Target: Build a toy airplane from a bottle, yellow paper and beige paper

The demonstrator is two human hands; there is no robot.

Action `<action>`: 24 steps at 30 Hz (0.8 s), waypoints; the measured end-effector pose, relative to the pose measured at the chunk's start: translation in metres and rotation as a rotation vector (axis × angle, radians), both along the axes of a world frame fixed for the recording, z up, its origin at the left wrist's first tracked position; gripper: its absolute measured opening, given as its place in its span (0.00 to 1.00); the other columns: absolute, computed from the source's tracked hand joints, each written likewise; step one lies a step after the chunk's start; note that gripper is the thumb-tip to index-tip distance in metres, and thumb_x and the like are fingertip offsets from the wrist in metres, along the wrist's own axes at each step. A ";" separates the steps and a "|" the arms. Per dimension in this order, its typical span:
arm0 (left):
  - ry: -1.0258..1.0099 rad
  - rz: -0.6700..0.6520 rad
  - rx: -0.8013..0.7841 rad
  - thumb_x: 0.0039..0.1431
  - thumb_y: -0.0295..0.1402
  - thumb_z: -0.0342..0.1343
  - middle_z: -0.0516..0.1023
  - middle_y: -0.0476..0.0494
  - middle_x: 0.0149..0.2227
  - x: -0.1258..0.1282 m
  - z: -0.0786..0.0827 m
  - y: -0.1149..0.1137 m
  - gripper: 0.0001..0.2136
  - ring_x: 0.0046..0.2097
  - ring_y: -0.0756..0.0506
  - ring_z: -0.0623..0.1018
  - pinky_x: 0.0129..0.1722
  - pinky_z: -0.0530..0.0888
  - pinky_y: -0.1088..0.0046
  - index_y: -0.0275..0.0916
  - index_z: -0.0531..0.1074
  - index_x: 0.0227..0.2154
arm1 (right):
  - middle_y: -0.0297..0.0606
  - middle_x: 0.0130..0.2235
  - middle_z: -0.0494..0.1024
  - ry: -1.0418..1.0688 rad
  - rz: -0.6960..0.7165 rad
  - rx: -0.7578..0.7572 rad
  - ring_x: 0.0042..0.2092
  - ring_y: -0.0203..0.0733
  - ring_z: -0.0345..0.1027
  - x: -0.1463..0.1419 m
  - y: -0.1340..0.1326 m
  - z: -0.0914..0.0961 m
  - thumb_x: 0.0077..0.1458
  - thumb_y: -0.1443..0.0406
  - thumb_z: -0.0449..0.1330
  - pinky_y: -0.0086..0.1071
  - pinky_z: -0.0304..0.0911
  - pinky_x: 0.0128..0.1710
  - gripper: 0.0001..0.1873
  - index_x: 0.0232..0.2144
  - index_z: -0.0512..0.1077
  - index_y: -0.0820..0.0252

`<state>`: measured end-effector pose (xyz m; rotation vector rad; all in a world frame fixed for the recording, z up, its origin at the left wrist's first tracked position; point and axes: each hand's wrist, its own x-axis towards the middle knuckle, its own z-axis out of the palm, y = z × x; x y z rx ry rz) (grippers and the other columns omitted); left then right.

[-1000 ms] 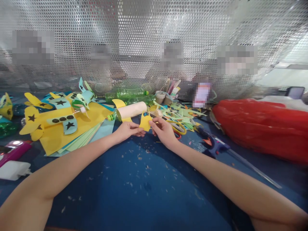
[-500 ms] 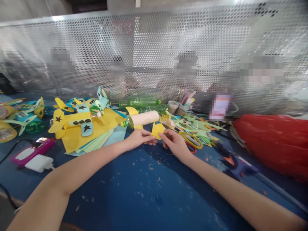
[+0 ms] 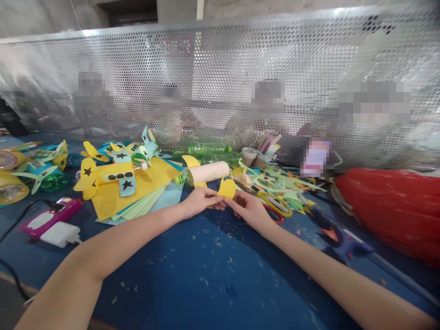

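Observation:
Between my hands is a small yellow paper cutout [image 3: 227, 188] with a curved edge. My left hand [image 3: 203, 201] pinches its left lower side, and my right hand [image 3: 248, 206] has thumb and fingers closed on its right lower side. Just behind them lies a green plastic bottle wrapped in pale paper [image 3: 209, 172], with a yellow paper wing sticking up from it. Scissors with yellow handles [image 3: 277, 204] rest right beside my right hand, next to a red-handled pair [image 3: 275, 214] partly hidden. The fingertips under the cutout are partly hidden.
Paper planes [image 3: 110, 176] and paper sheets [image 3: 137, 208] lie left. Paper scraps [image 3: 292, 183] spread at the right, near a blue glue gun [image 3: 347, 243] and a red bag [image 3: 388, 206]. A purple power strip [image 3: 51, 220] sits left. Behind a perforated metal screen [image 3: 220, 68] are several people.
The yellow cutout has turned in my fingers, its top edge now looking rounded and curled. Both hands stay close together. The whole view has shifted slightly.

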<state>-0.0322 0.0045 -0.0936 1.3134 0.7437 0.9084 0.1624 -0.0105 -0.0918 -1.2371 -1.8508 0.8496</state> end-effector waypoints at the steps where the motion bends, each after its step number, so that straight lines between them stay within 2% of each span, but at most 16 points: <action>1: -0.006 -0.005 0.004 0.40 0.48 0.72 0.83 0.40 0.30 0.000 0.000 0.000 0.23 0.32 0.48 0.81 0.40 0.77 0.71 0.32 0.81 0.31 | 0.30 0.20 0.69 -0.008 0.012 0.001 0.20 0.36 0.64 0.000 0.000 0.000 0.51 0.43 0.60 0.31 0.60 0.22 0.23 0.28 0.66 0.57; 7: 0.004 -0.001 0.019 0.41 0.48 0.71 0.83 0.41 0.29 0.000 -0.001 0.000 0.22 0.31 0.49 0.81 0.39 0.77 0.71 0.32 0.81 0.30 | 0.30 0.18 0.68 -0.062 0.009 0.029 0.20 0.35 0.61 0.000 0.000 -0.001 0.52 0.45 0.60 0.29 0.57 0.20 0.23 0.24 0.64 0.56; 12: 0.015 0.008 0.029 0.43 0.47 0.71 0.83 0.41 0.29 0.000 0.000 -0.001 0.19 0.31 0.48 0.81 0.40 0.77 0.69 0.33 0.81 0.29 | 0.30 0.19 0.68 -0.014 0.021 0.011 0.20 0.35 0.61 -0.002 -0.001 0.000 0.51 0.46 0.60 0.29 0.57 0.20 0.21 0.25 0.64 0.56; 19: 0.033 0.043 -0.013 0.46 0.38 0.71 0.83 0.42 0.29 0.002 0.004 -0.003 0.12 0.31 0.48 0.80 0.45 0.77 0.66 0.34 0.82 0.30 | 0.29 0.19 0.67 0.043 0.022 0.008 0.20 0.35 0.61 -0.001 -0.001 0.000 0.51 0.47 0.61 0.29 0.58 0.20 0.21 0.24 0.63 0.56; 24: 0.042 0.068 -0.029 0.44 0.33 0.72 0.83 0.44 0.30 0.003 0.000 0.000 0.11 0.31 0.49 0.80 0.46 0.76 0.66 0.34 0.82 0.32 | 0.31 0.22 0.69 0.019 0.046 0.009 0.21 0.35 0.61 0.001 0.001 -0.003 0.51 0.49 0.61 0.30 0.59 0.21 0.19 0.27 0.67 0.58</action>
